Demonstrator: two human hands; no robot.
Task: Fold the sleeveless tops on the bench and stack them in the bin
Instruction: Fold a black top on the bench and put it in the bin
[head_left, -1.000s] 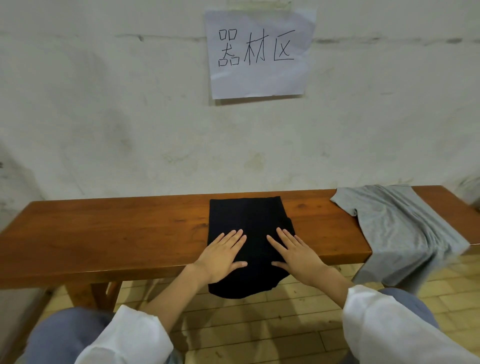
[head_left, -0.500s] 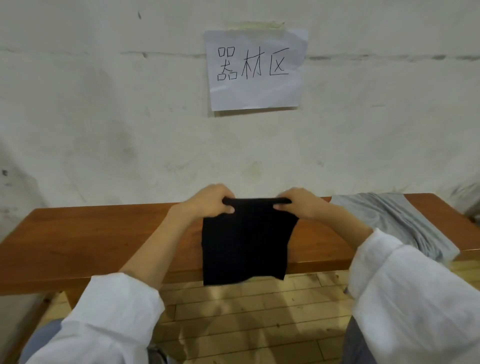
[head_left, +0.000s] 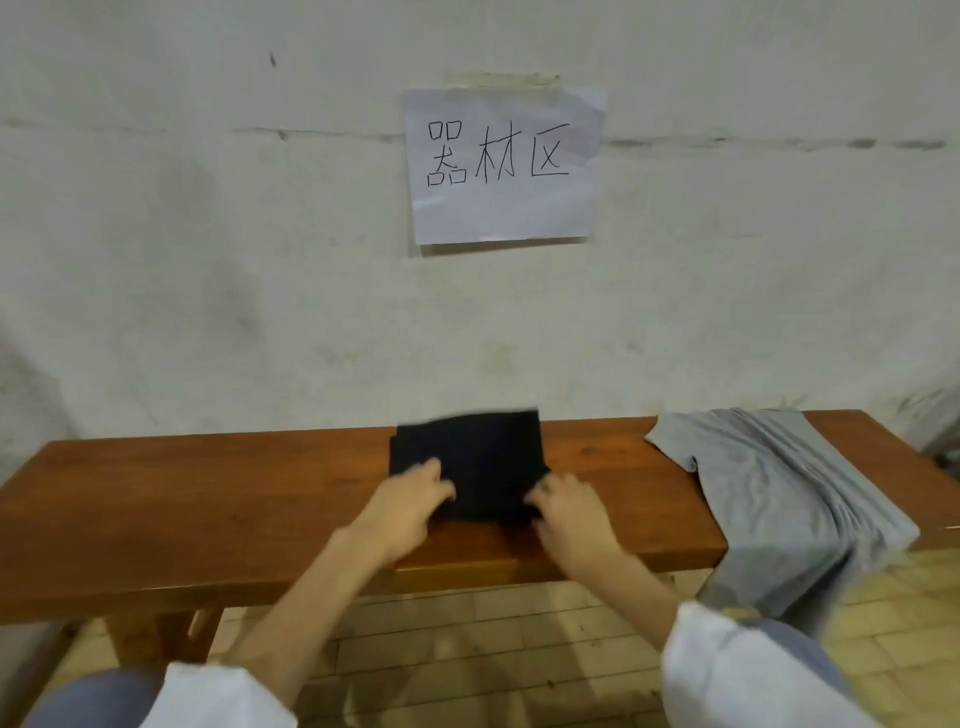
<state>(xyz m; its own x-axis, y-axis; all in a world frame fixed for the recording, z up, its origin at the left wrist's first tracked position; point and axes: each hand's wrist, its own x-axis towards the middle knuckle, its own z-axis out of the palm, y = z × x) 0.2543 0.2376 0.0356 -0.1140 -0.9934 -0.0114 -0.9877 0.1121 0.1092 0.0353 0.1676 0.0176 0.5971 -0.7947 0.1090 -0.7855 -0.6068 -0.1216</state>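
Both forearms reach from the near side over the bench (head_left: 208, 499). The left hand (head_left: 410, 501) and right hand (head_left: 569, 506) sit at the near corners of the folded black top (head_left: 472, 457), fingers bent; blur hides whether they pinch the cloth or only touch it. The top lies flat mid-bench, a nearly square patch squared to the bench edges. A grey top (head_left: 769, 483) drapes over the right end.

Folded black top (head_left: 483, 457) flat on bench (head_left: 208, 493); grey top (head_left: 779, 493) draped off edge.
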